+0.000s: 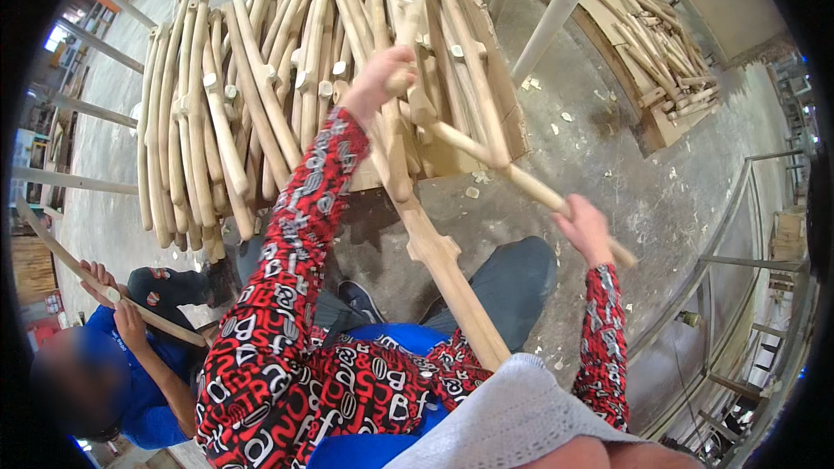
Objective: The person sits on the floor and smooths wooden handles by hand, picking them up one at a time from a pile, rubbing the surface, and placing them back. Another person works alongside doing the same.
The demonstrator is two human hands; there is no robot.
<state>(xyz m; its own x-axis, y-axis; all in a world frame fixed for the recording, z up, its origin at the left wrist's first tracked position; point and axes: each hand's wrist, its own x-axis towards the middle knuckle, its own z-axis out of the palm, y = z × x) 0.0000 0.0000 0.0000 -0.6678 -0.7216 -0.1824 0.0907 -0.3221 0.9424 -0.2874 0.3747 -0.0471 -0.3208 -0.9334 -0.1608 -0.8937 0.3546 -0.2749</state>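
My left hand (380, 80) is closed around a pale wooden stick (417, 9) above the near right part of a pile of wooden pieces. Lower and to the right, my right hand (584, 227) grips another slim wooden stick (537, 184). That stick slants up leftward to a thicker wooden end (421, 108) just below my left hand; whether the two sticks touch I cannot tell. A long wooden piece (445, 265) with a squared raised block runs from the pile's edge down between my legs to my lap.
Many long wooden pieces (252, 78) lie side by side on a cardboard-covered stand (512, 126). Smaller wooden pieces (660, 43) are heaped at the far right. At the lower left a co-worker in blue (161, 365) holds a curved wooden piece (65, 256). A metal frame (747, 260) stands right.
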